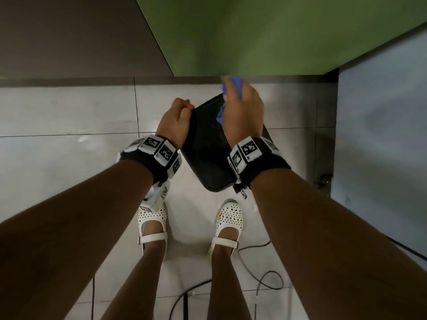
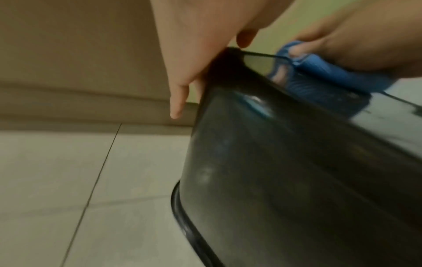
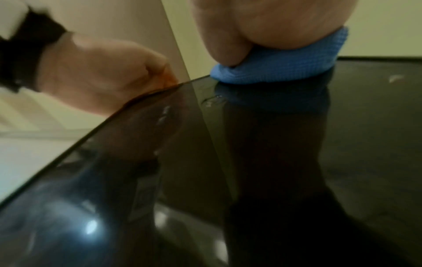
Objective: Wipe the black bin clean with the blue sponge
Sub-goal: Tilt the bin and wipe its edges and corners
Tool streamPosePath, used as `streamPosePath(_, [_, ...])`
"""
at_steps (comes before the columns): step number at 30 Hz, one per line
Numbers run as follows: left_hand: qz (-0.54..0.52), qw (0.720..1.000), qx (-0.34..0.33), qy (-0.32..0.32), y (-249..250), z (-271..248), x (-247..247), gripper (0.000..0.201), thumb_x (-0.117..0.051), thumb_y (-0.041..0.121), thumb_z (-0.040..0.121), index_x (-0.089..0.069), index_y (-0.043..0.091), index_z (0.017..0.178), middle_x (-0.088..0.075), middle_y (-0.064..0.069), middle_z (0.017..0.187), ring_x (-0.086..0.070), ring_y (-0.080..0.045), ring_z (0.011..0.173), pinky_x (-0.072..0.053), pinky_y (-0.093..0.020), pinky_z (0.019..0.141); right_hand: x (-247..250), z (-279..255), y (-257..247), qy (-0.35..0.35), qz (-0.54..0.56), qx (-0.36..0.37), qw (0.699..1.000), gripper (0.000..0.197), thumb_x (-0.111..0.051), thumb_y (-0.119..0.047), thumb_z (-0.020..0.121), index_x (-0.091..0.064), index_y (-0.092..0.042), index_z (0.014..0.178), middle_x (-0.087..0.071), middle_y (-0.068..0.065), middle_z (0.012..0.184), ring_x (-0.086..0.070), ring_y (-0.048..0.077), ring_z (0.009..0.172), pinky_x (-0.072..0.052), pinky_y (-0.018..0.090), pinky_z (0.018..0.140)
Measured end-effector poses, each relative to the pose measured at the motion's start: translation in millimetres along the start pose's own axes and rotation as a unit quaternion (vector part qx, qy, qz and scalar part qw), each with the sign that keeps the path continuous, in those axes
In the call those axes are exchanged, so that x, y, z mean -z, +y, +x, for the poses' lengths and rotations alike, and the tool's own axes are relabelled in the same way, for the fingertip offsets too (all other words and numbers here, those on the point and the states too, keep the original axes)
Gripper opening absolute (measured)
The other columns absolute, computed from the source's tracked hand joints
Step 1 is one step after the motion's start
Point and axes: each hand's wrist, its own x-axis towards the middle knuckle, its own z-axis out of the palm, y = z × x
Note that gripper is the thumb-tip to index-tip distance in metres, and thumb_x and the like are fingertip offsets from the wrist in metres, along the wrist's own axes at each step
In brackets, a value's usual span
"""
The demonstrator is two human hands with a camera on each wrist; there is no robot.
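The black bin [image 1: 208,153] is tipped up off the tiled floor in front of my feet, its glossy side facing me. My left hand [image 1: 178,118] grips its upper left corner, fingers curled over the edge [image 2: 230,52]. My right hand [image 1: 242,107] presses the blue sponge [image 1: 236,85] against the bin's top edge, fingers wrapped round it. In the right wrist view the sponge [image 3: 280,66] lies flat on the shiny black surface [image 3: 251,162], its reflection below it. In the left wrist view the sponge [image 2: 319,75] sits over the bin's rim.
A green wall [image 1: 254,31] stands just behind the bin, with a brown panel [image 1: 69,31] to its left. A grey cabinet side [image 1: 381,135] closes the right. Black cables [image 1: 261,285] trail on the floor tiles [image 1: 69,112] behind my white shoes [image 1: 228,218].
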Motion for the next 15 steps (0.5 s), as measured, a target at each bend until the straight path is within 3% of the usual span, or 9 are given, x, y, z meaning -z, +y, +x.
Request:
streamPosePath(2, [0.086, 0.995, -0.018, -0.041, 3, 1, 0, 0.034, -0.029, 0.029, 0.1, -0.047, 0.01, 0.121, -0.059, -0.017, 0.121, -0.055, -0.029, 0.11, -0.036, -0.029, 0.088, -9, 2, -13, 0.006, 0.007, 0.091, 0.996, 0.051, -0.068, -0.008, 0.068, -0.06, -0.009, 0.118, -0.062, 0.021, 0.111, -0.06, 0.039, 0.097, -0.05, 0.045, 0.082])
streamPosePath(4, [0.109, 0.993, -0.032, -0.035, 2, -1, 0, 0.039, -0.025, 0.032, 0.1, -0.044, 0.013, 0.128, -0.059, -0.018, 0.124, -0.055, -0.031, 0.113, -0.036, -0.028, 0.086, -12, 3, -28, -0.005, 0.006, 0.117, 0.993, 0.047, -0.064, -0.012, 0.074, -0.059, -0.012, 0.12, -0.062, 0.018, 0.115, -0.057, 0.037, 0.106, -0.046, 0.044, 0.09])
streamPosePath(10, [0.067, 0.997, -0.029, -0.032, -6, 1, -1, 0.044, -0.027, 0.034, 0.1, -0.039, 0.017, 0.14, -0.048, -0.008, 0.141, -0.044, -0.022, 0.13, -0.027, -0.018, 0.099, -12, -2, -37, -0.032, -0.017, 0.003, 0.999, 0.052, -0.043, -0.021, 0.093, -0.027, -0.02, 0.143, -0.034, 0.013, 0.146, -0.024, 0.029, 0.137, -0.014, 0.045, 0.113])
streamPosePath(15, [0.068, 0.997, 0.006, -0.024, -7, 4, -1, 0.046, -0.027, 0.039, 0.099, -0.045, 0.018, 0.135, -0.053, -0.009, 0.137, -0.047, -0.025, 0.127, -0.03, -0.022, 0.097, -3, -25, -18, -0.018, 0.001, -0.152, 0.988, 0.057, -0.046, -0.017, 0.092, -0.022, -0.018, 0.144, -0.028, 0.02, 0.148, -0.018, 0.034, 0.14, -0.007, 0.05, 0.114])
